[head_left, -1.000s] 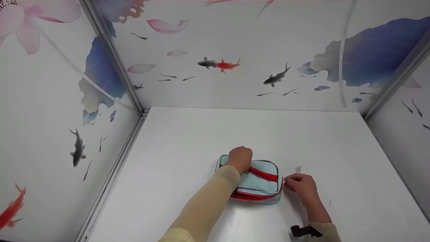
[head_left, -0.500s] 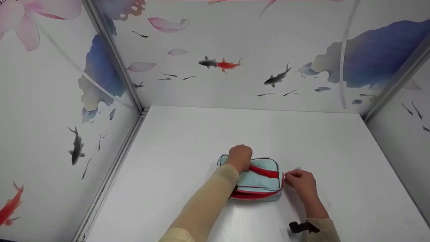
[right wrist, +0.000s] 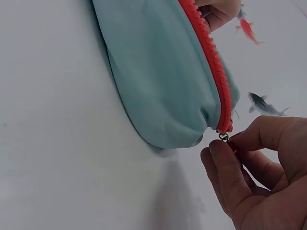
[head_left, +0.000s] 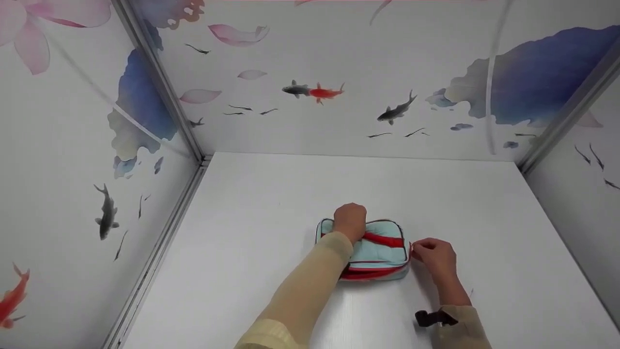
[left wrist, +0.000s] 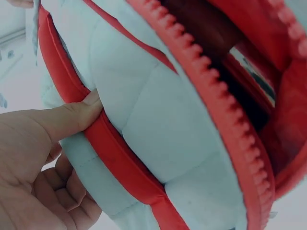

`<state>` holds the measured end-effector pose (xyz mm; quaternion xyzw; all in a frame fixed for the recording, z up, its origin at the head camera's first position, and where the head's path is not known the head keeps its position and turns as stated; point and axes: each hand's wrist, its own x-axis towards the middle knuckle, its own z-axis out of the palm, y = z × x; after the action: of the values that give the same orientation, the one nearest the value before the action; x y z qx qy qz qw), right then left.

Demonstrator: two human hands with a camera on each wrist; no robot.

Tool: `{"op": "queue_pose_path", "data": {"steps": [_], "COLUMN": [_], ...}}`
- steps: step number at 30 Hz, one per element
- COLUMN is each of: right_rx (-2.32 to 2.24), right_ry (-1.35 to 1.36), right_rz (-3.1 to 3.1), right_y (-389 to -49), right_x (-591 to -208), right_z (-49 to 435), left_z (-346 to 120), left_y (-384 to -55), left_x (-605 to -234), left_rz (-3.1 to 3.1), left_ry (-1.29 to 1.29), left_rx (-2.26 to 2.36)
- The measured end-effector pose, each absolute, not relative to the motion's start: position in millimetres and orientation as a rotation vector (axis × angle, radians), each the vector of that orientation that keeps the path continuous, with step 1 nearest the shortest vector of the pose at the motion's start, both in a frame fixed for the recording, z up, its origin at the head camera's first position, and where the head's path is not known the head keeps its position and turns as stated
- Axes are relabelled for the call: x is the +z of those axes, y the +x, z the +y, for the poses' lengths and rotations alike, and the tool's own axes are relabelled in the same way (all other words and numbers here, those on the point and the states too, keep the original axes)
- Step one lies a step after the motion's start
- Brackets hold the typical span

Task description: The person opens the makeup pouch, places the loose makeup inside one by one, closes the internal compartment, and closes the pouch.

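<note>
A light blue zippered pouch (head_left: 380, 253) with red trim lies on the white table. My left hand (head_left: 349, 220) holds its top, the thumb over the red strap (left wrist: 117, 155) and the other fingers partly hidden behind the fabric. Along the near side the red zipper (left wrist: 216, 91) is parted, and red lining shows inside. Within the opening is a strip with a pale and dark pattern (left wrist: 254, 72). At the pouch's right end my right hand (head_left: 438, 257) pinches the small zipper pull (right wrist: 223, 137) between thumb and forefinger.
The white table (head_left: 261, 194) meets a back wall (head_left: 329, 131) printed with fish and petals. Side walls in metal frames (head_left: 160, 87) stand at left and right. A black wrist mount (head_left: 433, 318) sits on the right sleeve.
The pouch has slid a little toward the back wall, both hands moving along with it. The left hand keeps its hold, and the right hand stays at the zipper pull.
</note>
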<state>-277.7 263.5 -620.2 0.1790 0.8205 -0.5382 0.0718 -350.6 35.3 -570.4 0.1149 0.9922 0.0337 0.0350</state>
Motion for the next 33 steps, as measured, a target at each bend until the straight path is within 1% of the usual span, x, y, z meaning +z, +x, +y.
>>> {"op": "queue_pose_path", "data": {"steps": [7,18,28,33], "right_rx": [-1.680,-1.721,-1.775,-1.808], "right_ry": [0.538,0.625,0.712,0.677], "right_rz": [2.443,2.356,2.384,2.424], "right_y": [-269,-260,-252,-250], "right_x": [-627,-629,-629,-632], "right_z": [264,260,255,251], "left_z": [31,33,36,34], "left_y": [-352,-347,-340,-343], "left_x": [-573,-572,-562,-564], "left_rz": [3.077,3.052,3.049,3.046], "left_ry": [0.339,0.326,0.333,0.311], "left_rx": [0.126,0.143,0.141,0.134]}}
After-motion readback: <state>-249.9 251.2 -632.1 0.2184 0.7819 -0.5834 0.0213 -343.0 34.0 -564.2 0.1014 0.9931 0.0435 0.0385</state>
